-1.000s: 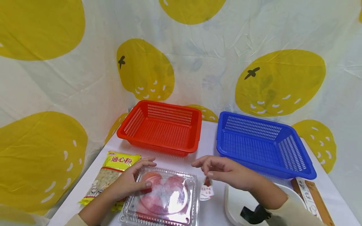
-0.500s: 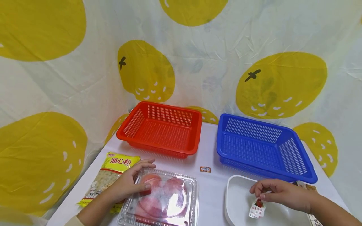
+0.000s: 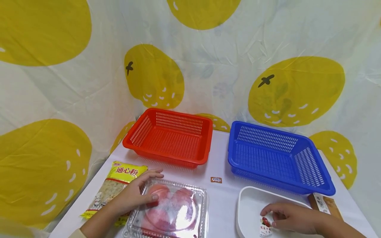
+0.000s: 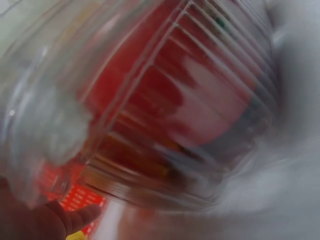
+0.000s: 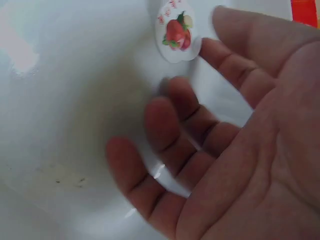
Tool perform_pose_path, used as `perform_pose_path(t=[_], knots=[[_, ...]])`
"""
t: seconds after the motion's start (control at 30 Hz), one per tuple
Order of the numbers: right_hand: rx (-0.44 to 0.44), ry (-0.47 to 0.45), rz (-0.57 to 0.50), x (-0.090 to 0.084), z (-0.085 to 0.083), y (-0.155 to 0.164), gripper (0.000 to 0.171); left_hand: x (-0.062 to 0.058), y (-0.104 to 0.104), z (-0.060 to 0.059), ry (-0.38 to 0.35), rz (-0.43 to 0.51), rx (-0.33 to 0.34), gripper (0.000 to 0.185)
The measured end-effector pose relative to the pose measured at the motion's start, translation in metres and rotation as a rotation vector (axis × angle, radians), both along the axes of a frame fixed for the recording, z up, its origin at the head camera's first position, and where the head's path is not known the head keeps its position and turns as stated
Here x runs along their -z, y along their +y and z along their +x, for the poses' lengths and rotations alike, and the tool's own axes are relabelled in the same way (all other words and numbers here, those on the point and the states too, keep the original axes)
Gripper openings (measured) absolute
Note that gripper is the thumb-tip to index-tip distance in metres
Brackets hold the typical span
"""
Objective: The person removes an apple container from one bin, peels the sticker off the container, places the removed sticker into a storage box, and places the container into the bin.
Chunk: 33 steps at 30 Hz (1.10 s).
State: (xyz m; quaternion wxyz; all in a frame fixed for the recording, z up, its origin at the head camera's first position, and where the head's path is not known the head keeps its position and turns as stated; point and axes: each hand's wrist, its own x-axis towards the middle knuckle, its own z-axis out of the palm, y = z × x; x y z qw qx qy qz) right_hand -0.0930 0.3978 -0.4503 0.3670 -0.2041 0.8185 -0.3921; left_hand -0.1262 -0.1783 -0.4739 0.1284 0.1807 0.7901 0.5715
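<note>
A clear plastic clamshell box [image 3: 175, 211] with red tomatoes inside lies at the near left of the table. My left hand [image 3: 153, 185] rests on its far-left corner, fingers laid along the edge and thumb pressing on the lid. The left wrist view is filled by the blurred box [image 4: 170, 110], with my thumb [image 4: 45, 220] at the bottom. My right hand [image 3: 272, 216] hovers low inside a white tray [image 3: 253, 198], fingers relaxed. A small white label [image 5: 176, 32] with a red fruit picture lies flat on the tray floor just past my fingertips [image 5: 207, 45].
An empty red basket [image 3: 205, 145] and an empty blue basket [image 3: 233, 155] stand side by side at the back. A yellow pasta bag [image 3: 119, 185] lies left of the box. A tiny sticker [image 3: 216, 179] lies mid-table. A brown carton [image 3: 324, 203] sits beside the tray.
My right hand carried the small label from beside the clear box rightwards into the white tray, lowered it and let it go. The left hand has stayed on the box.
</note>
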Motion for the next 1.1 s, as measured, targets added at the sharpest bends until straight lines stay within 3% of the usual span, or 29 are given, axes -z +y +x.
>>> perform_pose_path(t=[0.1,0.23,0.37,0.43,0.5,0.63,0.73,0.83,0.9,1.03,1.1], knots=[[0.047,0.017,0.12,-0.009,0.004,-0.006,0.041,-0.004,-0.002,-0.001,0.054,-0.049,0.013,0.054],[0.085,0.088,0.181,-0.027,0.008,-0.018,0.049,-0.017,-0.01,-0.01,0.24,-0.097,0.073,0.053],[0.141,0.183,0.067,-0.045,0.014,-0.046,0.046,-0.038,-0.026,-0.027,0.411,-0.036,0.104,0.054],[0.2,0.171,-0.04,-0.05,0.021,-0.069,0.046,-0.05,-0.035,-0.036,0.439,0.002,0.066,0.051],[0.254,0.158,-0.168,-0.047,0.03,-0.097,0.048,-0.061,-0.044,-0.046,0.454,0.025,-0.024,0.046],[0.392,0.138,-0.396,-0.023,0.05,-0.157,0.057,-0.077,-0.057,-0.069,0.423,-0.01,-0.285,0.037],[0.582,0.161,-0.399,-0.002,0.055,-0.197,0.07,-0.077,-0.065,-0.088,0.366,-0.036,-0.415,0.042],[0.737,0.155,-0.357,0.015,0.051,-0.222,0.081,-0.066,-0.071,-0.104,0.276,-0.035,-0.456,0.05],[0.778,0.128,-0.359,0.023,0.048,-0.233,0.084,-0.056,-0.075,-0.112,0.212,-0.033,-0.459,0.055],[0.754,0.035,-0.457,0.032,0.043,-0.245,0.087,-0.037,-0.078,-0.12,0.097,-0.041,-0.438,0.06],[0.719,0.044,-0.476,0.033,0.043,-0.25,0.088,-0.031,-0.079,-0.121,0.063,-0.067,-0.425,0.061]])
